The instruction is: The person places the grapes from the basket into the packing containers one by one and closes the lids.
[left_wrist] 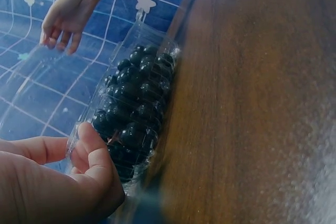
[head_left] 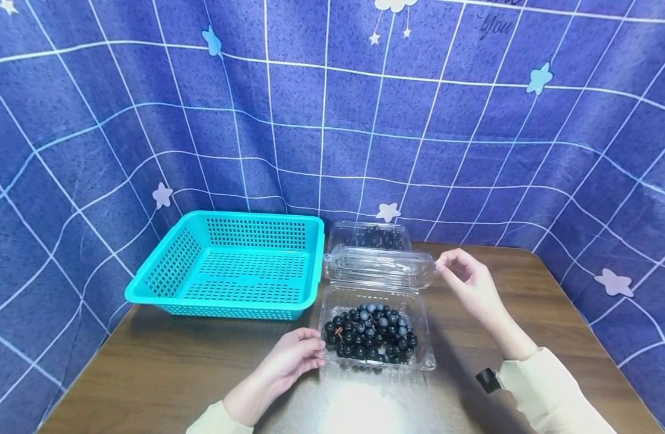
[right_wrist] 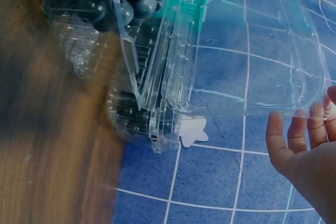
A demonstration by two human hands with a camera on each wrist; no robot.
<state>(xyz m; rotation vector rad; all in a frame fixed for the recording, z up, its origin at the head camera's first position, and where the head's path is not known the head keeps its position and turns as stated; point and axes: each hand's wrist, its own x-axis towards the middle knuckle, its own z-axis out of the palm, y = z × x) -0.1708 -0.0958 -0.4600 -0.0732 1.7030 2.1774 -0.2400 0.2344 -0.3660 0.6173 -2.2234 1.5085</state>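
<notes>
A clear plastic clamshell box (head_left: 426, 325) stands on the table with its hinged lid (head_left: 381, 269) raised. Dark grapes (head_left: 371, 331), some with a bluish bloom, fill its base. My left hand (head_left: 289, 363) pinches the base's near-left rim between thumb and fingers, seen close up in the left wrist view. With thumb and fingertips, my right hand (head_left: 470, 284) holds the right corner of the lid. In the right wrist view the lid (right_wrist: 247, 61) stands upright, the fingers of the right hand (right_wrist: 310, 156) at its edge.
An unfilled turquoise perforated basket (head_left: 246, 274) sits to the left of the box. Behind the lid is a second clear box of dark grapes (head_left: 384, 237). A blue grid-patterned cloth (head_left: 397, 150) hangs around the wooden table (head_left: 164, 367).
</notes>
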